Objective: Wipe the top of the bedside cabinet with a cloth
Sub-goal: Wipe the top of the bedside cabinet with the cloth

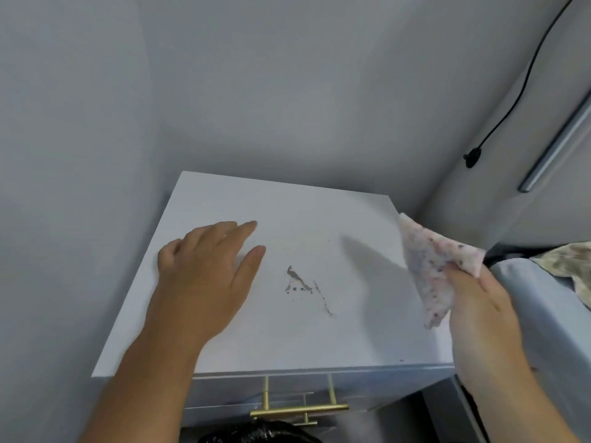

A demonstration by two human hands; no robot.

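Observation:
The white bedside cabinet stands in a corner, its top facing me. A dark smear of dirt with scattered specks lies near the middle of the top. My left hand rests flat on the left part of the top, fingers apart, holding nothing. My right hand is raised over the cabinet's right edge and pinches a pale pink, speckled cloth. The cloth hangs above the surface and casts a shadow on it; it does not touch the dirt.
Grey walls close in behind and to the left. A bed with light blue bedding and a patterned fabric butts against the cabinet's right side. A black cable runs down the right wall. A gold drawer handle and a black bag are below.

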